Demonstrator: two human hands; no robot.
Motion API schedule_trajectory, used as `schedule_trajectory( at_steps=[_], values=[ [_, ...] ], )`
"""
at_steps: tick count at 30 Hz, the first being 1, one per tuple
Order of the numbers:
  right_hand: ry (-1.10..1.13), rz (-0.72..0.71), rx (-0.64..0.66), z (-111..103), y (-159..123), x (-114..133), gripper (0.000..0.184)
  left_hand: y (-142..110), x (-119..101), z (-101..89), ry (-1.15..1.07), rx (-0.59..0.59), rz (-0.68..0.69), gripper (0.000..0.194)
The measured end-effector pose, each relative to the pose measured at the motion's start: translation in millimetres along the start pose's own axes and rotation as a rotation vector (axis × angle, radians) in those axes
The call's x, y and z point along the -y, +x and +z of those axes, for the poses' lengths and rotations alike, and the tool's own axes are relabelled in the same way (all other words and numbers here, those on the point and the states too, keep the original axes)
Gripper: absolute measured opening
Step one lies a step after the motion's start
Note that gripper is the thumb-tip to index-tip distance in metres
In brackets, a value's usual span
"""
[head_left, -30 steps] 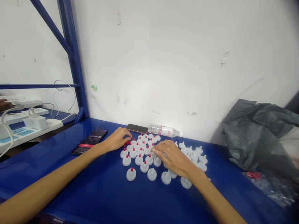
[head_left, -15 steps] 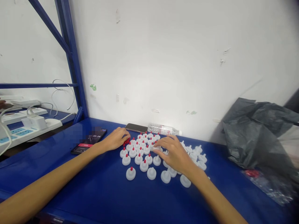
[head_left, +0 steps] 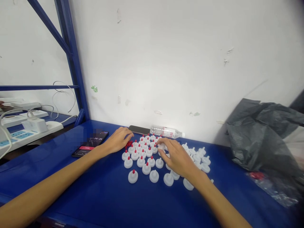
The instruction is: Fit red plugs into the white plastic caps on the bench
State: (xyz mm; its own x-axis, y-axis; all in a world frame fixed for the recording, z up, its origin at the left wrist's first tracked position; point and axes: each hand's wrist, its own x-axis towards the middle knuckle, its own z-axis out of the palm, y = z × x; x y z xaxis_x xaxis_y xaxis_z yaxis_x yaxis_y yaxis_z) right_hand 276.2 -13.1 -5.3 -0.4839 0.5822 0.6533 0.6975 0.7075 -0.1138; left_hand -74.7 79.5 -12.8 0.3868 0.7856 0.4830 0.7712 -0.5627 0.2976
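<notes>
Many white plastic nozzle caps (head_left: 154, 176) stand on the blue table, broad base down and spout up. Those toward the left carry small red tips (head_left: 133, 171); the ones at right have bare spouts. My left hand (head_left: 118, 139) hovers at a small heap of loose red tips (head_left: 129, 144), its fingers curved and apart. My right hand (head_left: 177, 155) reaches over the middle of the group, thumb and forefinger around one white nozzle cap (head_left: 161, 146). Its palm and forearm hide several caps behind.
A lit phone (head_left: 91, 144) lies left of my left hand. Against the wall are a dark phone (head_left: 139, 130) and a clear plastic bottle (head_left: 166, 131) on its side. A grey plastic bag (head_left: 258, 133) sits at right. Power strips (head_left: 30, 133) are beyond the left edge.
My left hand has drawn back slightly, showing more of the red heap. My right hand's fingers have curled further around a white nozzle cap and shifted a little.
</notes>
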Motion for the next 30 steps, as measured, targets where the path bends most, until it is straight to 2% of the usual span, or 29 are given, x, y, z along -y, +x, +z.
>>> schedule_trajectory(
  at_steps=[3,6,10,13,17,20,22,25,27,30],
  values=[
    [-0.006,-0.011,-0.022,4,0,2,0.022,-4,-15,-3.9,0.01,-0.054,0.09,0.043],
    [0.013,-0.04,-0.028,9,1,7,0.021,-13,-37,-5.7,-0.023,-0.087,0.233,0.036],
    [0.039,-0.099,-0.015,12,3,19,0.017,-25,-62,-5.8,-0.047,0.03,0.401,0.024],
    [0.034,-0.14,0.024,11,4,29,0.013,-29,-69,-2.9,-0.016,0.093,0.442,0.022],
    [0.043,-0.166,0.052,9,6,34,0.013,-28,-68,6.6,0.0,0.08,0.475,0.028],
    [0.062,-0.199,0.092,8,9,26,0.018,-27,-65,9.5,-0.092,0.111,0.444,0.037],
    [0.036,-0.152,0.087,6,10,11,0.027,-26,-60,5.2,-0.183,0.101,0.376,0.044],
    [-0.046,0.059,0.002,-3,6,-23,0.029,-24,-52,-10.2,-0.274,-0.027,0.252,0.05],
    [-0.088,0.185,-0.041,-11,0,-46,0.033,-20,-48,-21.6,-0.257,-0.121,0.174,0.05],
    [-0.12,0.307,-0.03,-19,-6,-66,0.047,-13,-45,-31.3,-0.148,-0.144,0.048,0.043]
  ],
)
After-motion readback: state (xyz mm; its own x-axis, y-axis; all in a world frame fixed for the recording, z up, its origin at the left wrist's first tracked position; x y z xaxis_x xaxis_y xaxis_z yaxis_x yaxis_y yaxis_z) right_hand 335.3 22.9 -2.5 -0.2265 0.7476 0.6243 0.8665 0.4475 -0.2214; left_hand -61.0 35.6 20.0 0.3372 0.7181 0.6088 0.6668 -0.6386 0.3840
